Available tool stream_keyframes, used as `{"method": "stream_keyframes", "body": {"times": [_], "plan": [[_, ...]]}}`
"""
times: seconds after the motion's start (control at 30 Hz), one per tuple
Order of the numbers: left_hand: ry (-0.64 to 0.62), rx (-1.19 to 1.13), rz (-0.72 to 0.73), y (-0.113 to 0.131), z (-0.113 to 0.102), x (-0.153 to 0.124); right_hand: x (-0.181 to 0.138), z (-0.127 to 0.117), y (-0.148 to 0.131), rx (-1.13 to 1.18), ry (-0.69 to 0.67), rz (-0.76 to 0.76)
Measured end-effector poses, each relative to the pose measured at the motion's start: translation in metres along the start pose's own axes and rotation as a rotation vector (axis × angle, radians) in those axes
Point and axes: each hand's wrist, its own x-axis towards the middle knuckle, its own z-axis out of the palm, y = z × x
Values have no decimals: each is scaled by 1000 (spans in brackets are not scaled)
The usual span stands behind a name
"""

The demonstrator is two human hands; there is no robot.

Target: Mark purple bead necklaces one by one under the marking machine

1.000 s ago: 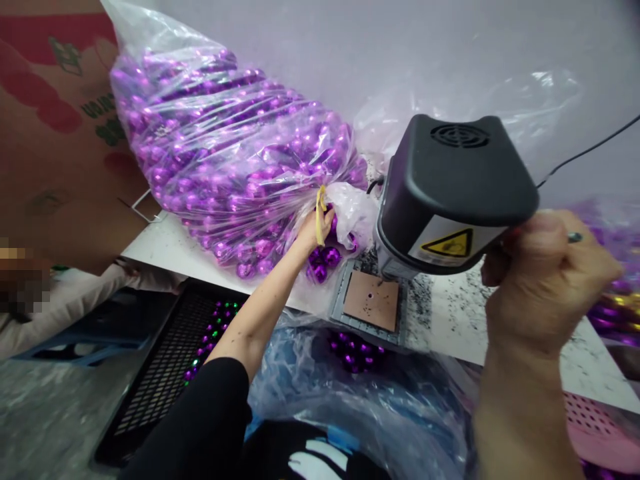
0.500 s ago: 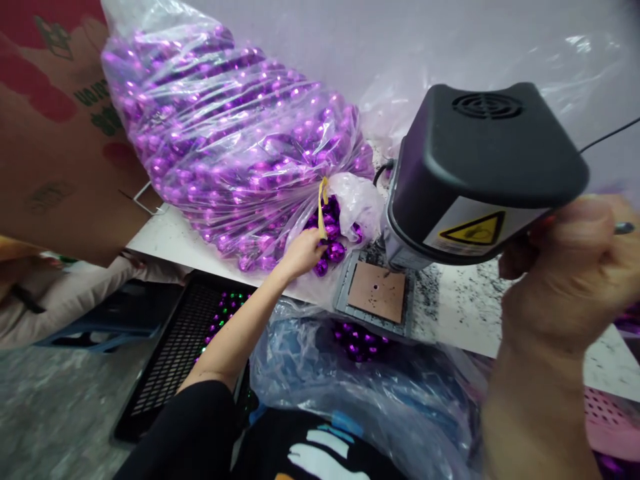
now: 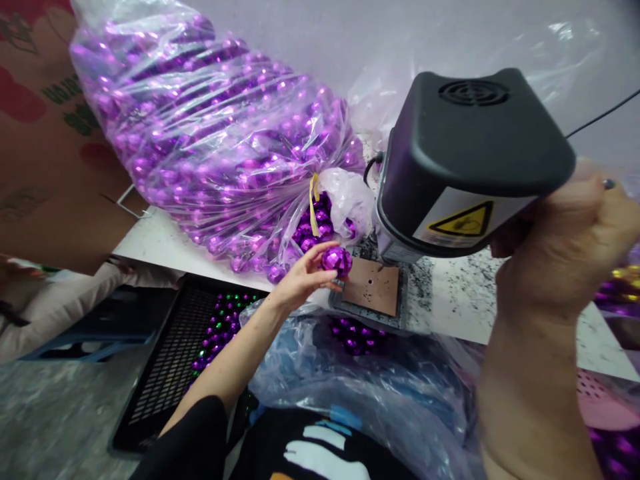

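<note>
My left hand (image 3: pixel 303 277) is closed on one shiny purple faceted bauble (image 3: pixel 335 261), pinched between thumb and fingers. That bauble is just left of a brown square plate (image 3: pixel 371 287) with a small dark hole, which lies on the grey base of a black bench drill press (image 3: pixel 483 147). At the right side of the machine's housing, my right hand (image 3: pixel 575 240) is wrapped around its handle; the grip is mostly hidden, with a metal tip showing. Behind my left hand, more purple baubles show at the mouth of a big clear plastic bag (image 3: pixel 220 147) with a yellow tie.
Dark shavings litter the white table (image 3: pixel 460 293). A plastic sheet (image 3: pixel 370 393) covers my lap, with purple baubles at the table edge. A black crate (image 3: pixel 167 360) with purple and green baubles stands at left, near a person's sleeve (image 3: pixel 75 300). A cardboard box (image 3: pixel 50 167) is beyond.
My left hand has come out of the bag's mouth with a purple bauble and moved toward the brown plate. My right hand stays at the machine. The view has shifted slightly.
</note>
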Motion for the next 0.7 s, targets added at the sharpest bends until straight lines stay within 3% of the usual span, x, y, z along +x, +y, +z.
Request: {"method": "stream_keyframes", "body": {"times": [0.1, 0.2, 0.4, 0.7], "plan": [[-106, -323, -163, -15, 10, -16, 2, 1, 0, -14, 17, 15], [-111, -474, -247, -30, 16, -13, 2, 0, -1, -35, 7, 29], [-82, -638, -404, -41, 20, 5, 1, -2, -1, -52, -23, 34], [-31, -739, -461, -48, 24, 3, 3, 1, 1, -24, 17, 3]]}}
